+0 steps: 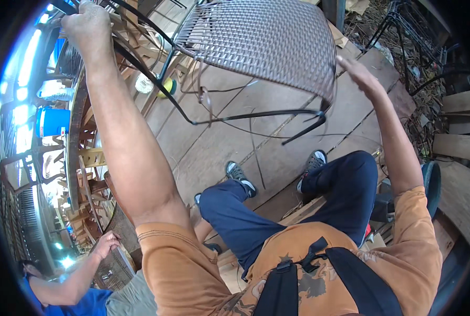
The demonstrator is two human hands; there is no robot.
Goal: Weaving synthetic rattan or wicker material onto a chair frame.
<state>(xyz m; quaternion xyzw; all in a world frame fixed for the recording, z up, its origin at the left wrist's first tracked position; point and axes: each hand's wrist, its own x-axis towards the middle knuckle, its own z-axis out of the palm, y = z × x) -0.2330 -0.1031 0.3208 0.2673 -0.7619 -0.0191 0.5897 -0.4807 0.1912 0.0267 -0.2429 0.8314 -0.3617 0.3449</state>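
A chair with a brown woven panel (261, 45) on a dark metal frame is tipped over in front of me. Loose weaving strands (206, 100) dangle beneath the panel's near side. At the upper left, my left hand (90, 26) is closed round a dark bar of the chair's frame. My right hand (360, 75) is beside the panel's right edge with its fingers stretched out. Whether its fingertips touch the weave, I cannot tell.
Large flat boards (208, 142) make up the floor under my feet. A co-worker in a blue shirt (80, 300) sits at the lower left. Further left is a blue bucket (52, 122). Another metal frame (390, 26) and dry debris lie at the upper right.
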